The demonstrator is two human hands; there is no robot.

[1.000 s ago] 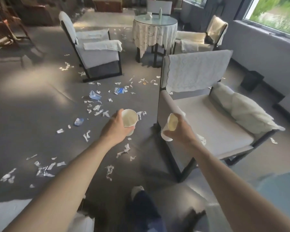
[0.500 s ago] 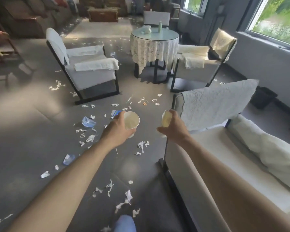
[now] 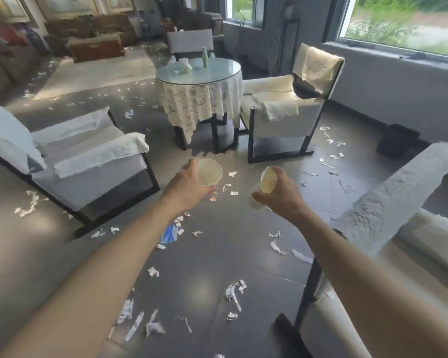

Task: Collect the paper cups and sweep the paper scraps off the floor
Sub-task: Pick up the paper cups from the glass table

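Your left hand [image 3: 189, 186] holds one paper cup [image 3: 208, 172] with the fingers curled around its side, the open mouth turned toward you. Your right hand [image 3: 279, 193] grips a second paper cup [image 3: 267, 180], and this one is tilted, with its mouth facing left toward the other cup. The two cups are near each other but apart, at about the same height, in front of you above the floor [image 3: 243, 257].

The relation that matters for the next move, I think, is this: the right cup lies just to the right of the left cup, and its long axis already leans toward it. To stack them, one cup must turn so that both axes line up. Neither hand is clearly nearer to this.

Paper scraps [image 3: 233, 293] lie all over the dark floor, near your feet and farther away around the round table [image 3: 199, 73] and the armchair [image 3: 88, 156] at left. With both hands full, no sweeping seems possible yet.
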